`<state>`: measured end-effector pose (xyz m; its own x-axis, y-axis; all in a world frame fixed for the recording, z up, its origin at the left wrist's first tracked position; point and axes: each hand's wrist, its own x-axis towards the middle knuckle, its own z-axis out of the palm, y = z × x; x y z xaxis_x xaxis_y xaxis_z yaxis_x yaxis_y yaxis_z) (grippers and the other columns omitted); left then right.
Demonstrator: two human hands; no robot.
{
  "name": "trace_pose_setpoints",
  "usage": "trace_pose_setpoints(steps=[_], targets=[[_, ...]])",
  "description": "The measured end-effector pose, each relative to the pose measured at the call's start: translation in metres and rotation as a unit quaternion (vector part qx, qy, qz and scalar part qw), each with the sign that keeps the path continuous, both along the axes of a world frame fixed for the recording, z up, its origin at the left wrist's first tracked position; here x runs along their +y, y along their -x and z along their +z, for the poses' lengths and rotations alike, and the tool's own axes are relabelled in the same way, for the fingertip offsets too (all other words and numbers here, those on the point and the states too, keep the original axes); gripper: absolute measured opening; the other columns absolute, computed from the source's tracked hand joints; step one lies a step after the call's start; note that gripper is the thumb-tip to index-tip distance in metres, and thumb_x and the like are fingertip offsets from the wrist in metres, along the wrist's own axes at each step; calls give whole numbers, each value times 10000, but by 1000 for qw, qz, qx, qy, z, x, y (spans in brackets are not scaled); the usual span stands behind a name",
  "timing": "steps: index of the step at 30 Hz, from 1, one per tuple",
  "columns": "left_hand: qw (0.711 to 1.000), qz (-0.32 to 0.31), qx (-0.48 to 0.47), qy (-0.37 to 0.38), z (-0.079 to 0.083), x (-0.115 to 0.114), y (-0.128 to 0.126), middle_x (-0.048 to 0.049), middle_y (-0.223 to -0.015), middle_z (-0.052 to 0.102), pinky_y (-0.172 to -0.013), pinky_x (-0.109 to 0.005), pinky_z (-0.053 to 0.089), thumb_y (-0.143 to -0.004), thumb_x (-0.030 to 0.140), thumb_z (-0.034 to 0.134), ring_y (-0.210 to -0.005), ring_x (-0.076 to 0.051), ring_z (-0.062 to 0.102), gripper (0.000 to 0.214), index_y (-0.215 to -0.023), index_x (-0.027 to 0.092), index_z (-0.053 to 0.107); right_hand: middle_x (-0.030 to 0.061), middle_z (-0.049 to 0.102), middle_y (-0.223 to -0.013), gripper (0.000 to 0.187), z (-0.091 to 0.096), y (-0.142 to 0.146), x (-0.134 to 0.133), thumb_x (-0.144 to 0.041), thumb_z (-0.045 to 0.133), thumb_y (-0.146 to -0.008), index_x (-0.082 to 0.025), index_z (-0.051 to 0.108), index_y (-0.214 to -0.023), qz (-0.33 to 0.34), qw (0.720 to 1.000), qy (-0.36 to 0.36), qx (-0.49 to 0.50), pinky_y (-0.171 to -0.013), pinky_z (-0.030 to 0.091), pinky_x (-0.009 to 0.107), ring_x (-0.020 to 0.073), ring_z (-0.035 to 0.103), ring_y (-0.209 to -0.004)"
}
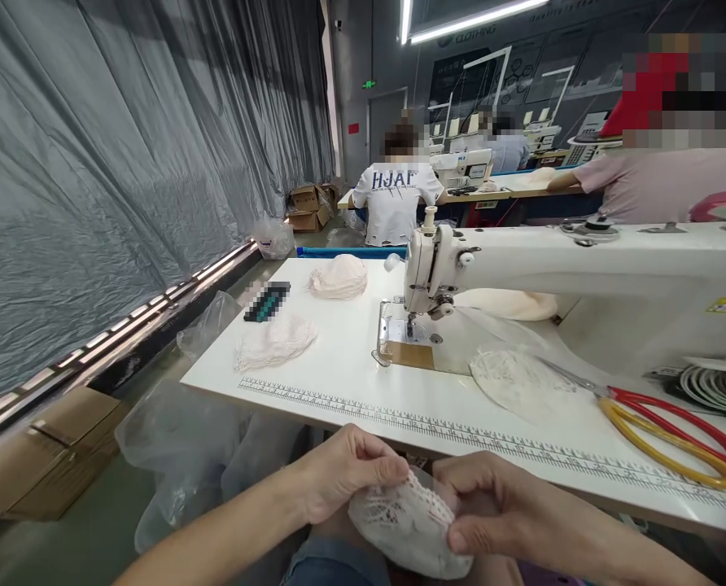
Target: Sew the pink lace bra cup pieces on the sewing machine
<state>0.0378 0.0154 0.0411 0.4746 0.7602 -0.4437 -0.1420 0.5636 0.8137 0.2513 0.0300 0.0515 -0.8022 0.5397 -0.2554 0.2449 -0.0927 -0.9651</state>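
Below the front edge of the white sewing table [338,366], both of my hands grip one white lace fabric piece [403,525] over my lap. My left hand [344,472] is closed, pinching its upper left edge. My right hand [491,509] is closed too, its fingers curled over the right side and the thumb pressed underneath. On the table ahead stands a white sewing machine [522,264], with its needle area [410,325] above the metal plate. Another lace piece [513,382] lies flat beside the plate.
Scissors with red and yellow handles [668,423] lie at the right. Two piles of white lace pieces [274,342] [338,277] and a dark object [266,301] sit at the table's left. Plastic bags [173,443] and a cardboard box [45,456] are on the floor. Other people sit at machines behind.
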Motion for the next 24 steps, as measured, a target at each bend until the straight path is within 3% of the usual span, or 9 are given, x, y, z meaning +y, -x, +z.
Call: trace_pose_setpoints(steps=[4, 8, 12, 19, 24], targets=[[999, 4, -20, 30, -8, -5, 2, -53, -594, 627, -537, -211, 393, -472, 480, 825, -524, -98, 533, 455, -635, 74, 700, -22, 521, -685, 229, -6, -3, -3, -342, 694, -737, -145, 588, -687, 7, 1000, -12, -4, -580, 299, 219, 115, 436, -655], [999, -42, -11, 26, -14, -7, 4, -46, -604, 629, -570, -213, 421, -457, 529, 806, -549, -95, 533, 509, -669, 76, 711, -23, 511, -699, 196, -8, -5, -4, -303, 688, -736, -148, 584, -676, 16, 1000, 5, 0, -598, 312, 221, 120, 445, -674], [995, -96, 4, 29, -18, -7, 7, -29, -686, 659, -651, -211, 455, -450, 469, 831, -611, -90, 562, 517, -807, 110, 728, -29, 485, -695, 243, -14, -6, -4, -350, 687, -741, -150, 565, -677, 26, 999, 29, 2, -585, 303, 219, 115, 423, -664], [988, -145, 22, 39, -29, -4, 9, -4, -707, 669, -664, -200, 467, -434, 363, 855, -607, -79, 576, 483, -846, 145, 731, -26, 488, -705, 223, -24, -5, 0, -340, 664, -770, -150, 571, -698, 45, 999, 21, -19, -604, 305, 224, 114, 422, -678], [992, -119, 37, 34, -35, -2, 5, 1, -635, 649, -633, -203, 451, -469, 359, 840, -573, -78, 554, 408, -792, 132, 737, -33, 476, -658, 237, -27, -2, 2, -341, 664, -774, -135, 565, -712, 45, 997, 70, -3, -561, 288, 211, 94, 394, -624]])
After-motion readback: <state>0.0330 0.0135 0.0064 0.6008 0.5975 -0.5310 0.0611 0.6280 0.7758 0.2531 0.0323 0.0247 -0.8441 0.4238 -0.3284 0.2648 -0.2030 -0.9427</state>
